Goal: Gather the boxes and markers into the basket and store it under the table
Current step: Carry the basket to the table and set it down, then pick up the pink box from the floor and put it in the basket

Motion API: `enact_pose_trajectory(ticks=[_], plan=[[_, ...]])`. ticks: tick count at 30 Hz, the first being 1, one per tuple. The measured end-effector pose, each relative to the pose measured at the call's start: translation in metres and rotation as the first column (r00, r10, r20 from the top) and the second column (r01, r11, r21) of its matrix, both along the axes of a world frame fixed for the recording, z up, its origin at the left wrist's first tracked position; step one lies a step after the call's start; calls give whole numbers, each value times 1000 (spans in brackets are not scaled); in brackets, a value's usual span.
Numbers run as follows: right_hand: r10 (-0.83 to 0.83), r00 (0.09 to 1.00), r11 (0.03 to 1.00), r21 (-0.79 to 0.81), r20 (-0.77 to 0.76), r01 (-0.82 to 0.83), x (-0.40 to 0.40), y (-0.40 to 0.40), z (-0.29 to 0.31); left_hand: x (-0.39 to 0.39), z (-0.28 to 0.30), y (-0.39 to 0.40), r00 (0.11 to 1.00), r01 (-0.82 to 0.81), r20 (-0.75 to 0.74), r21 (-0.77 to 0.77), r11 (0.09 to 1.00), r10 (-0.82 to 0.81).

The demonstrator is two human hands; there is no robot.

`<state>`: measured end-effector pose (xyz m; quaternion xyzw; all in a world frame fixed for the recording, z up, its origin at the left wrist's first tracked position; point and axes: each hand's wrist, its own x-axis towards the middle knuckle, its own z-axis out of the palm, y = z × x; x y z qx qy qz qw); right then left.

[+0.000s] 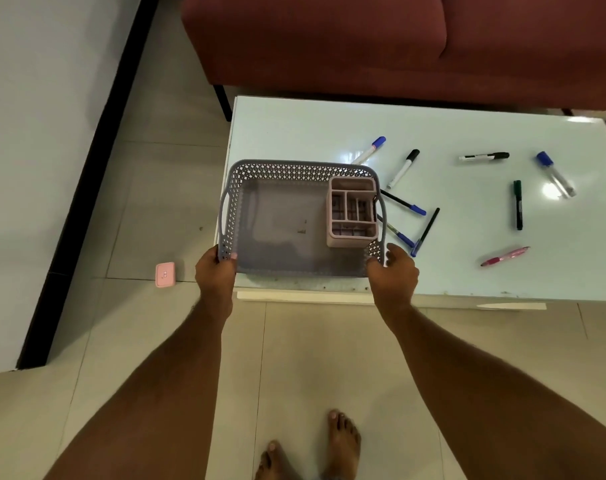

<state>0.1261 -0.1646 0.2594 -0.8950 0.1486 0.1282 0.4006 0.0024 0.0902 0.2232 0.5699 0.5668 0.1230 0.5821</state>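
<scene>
A grey perforated basket (287, 173) sits over the left end of the pale table (294, 133). My left hand (214, 271) grips its near left corner and my right hand (393, 271) grips its near right corner. Inside, at the right, stands a pink compartment box (352, 216), which looks empty. Several markers and pens lie scattered on the table right of the basket: a blue-capped marker (372, 150), a black-capped marker (403, 169), another black marker (485, 156), a green marker (518, 204), a pink pen (504, 256).
A small pink box (165, 274) lies on the tiled floor left of the table. A dark red sofa (363, 46) stands behind the table. A white wall with black skirting (97, 133) runs along the left. My bare feet (341, 441) stand before the table.
</scene>
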Motion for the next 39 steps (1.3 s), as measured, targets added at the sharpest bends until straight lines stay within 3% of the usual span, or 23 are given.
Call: enact_pose_trajectory(ticks=[3,6,8,12,19,32,39], plan=[[-8,974,973,-223,227,60,-3,5,13,-2,5,-4,994,-96,-41,110,989,101],[139,886,981,-184,442,-63,-4,17,25,-3,14,-1,969,-235,-51,125,964,243],[268,840,963,-128,472,-236,-6,30,32,-3,21,2,956,-291,2,107,951,293],[456,768,880,-101,450,-464,-18,69,37,-9,32,15,932,-356,97,53,933,350],[599,715,776,-41,361,-629,-45,153,33,-26,45,60,905,-382,188,-29,924,380],[631,699,730,46,337,-681,-119,345,10,-82,19,217,925,-345,110,-156,926,363],[572,809,790,175,135,-587,-136,417,-50,-109,-28,289,939,-321,51,-225,920,340]])
